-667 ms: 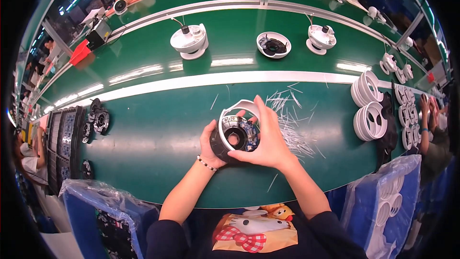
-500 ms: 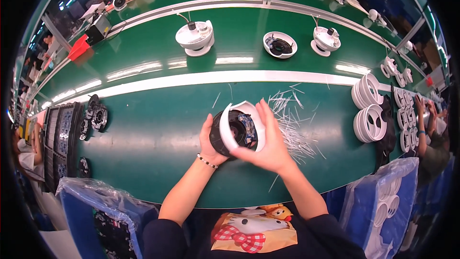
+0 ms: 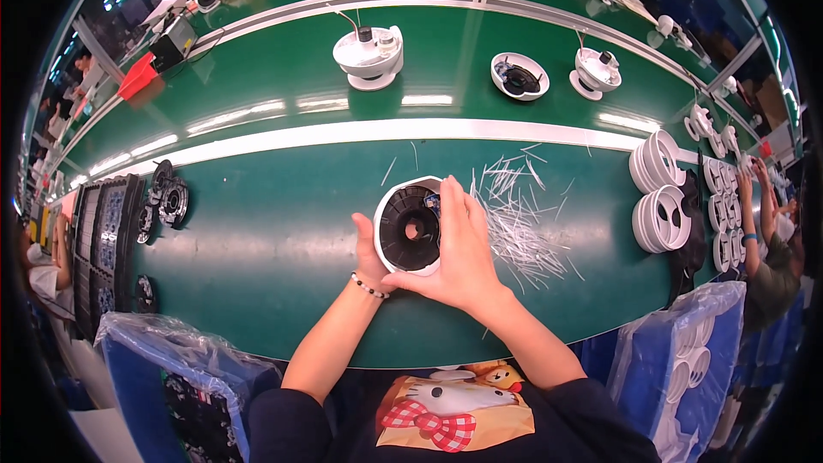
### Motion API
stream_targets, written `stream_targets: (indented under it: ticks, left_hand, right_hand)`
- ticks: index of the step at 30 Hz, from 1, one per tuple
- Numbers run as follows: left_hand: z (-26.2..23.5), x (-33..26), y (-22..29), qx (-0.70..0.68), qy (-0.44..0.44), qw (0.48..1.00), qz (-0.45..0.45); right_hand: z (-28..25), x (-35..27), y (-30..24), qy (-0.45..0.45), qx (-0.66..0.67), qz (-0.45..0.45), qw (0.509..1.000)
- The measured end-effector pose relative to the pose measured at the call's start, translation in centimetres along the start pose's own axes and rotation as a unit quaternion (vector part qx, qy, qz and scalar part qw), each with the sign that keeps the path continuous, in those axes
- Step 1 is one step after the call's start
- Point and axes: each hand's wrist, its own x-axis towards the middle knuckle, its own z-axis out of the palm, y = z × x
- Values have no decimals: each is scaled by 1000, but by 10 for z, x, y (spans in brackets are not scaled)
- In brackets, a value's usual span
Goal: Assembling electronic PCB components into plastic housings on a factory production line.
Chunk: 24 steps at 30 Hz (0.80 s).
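- White round housing (image 3: 411, 227) with black insert: held tilted just above the green bench (image 3: 283, 249), centre of view, open face toward the camera.
- Left hand (image 3: 370, 259): under the housing at its 7 o'clock, fingers closed on the rim.
- Right hand (image 3: 463, 249): clamped on the housing's 3 o'clock edge, fingertips (image 3: 446, 193) at the top rim.
- Loose white strips (image 3: 523, 214): scattered on the bench at 3 o'clock of the housing, just beside the right hand.
- White ring stacks (image 3: 660, 193): farther out at 3 o'clock.
- Black parts tray (image 3: 107, 231): well apart at 9 o'clock.

I held one round white housing (image 3: 410, 227) in my two hands. Two stacks of white rings (image 3: 660, 193) stood right, three white assemblies (image 3: 369, 53) rode the belt.
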Motion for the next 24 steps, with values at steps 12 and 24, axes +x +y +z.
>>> stream_targets:
  ticks: [12,24]
  left_hand:
    - [-1,0,7,-65,56,996,4]
    - [-49,74,78,-9,304,950,68]
  right_hand:
    - [34,-3,7,104,15,-12,994]
    - [-94,-16,90,310,-89,-72,944]
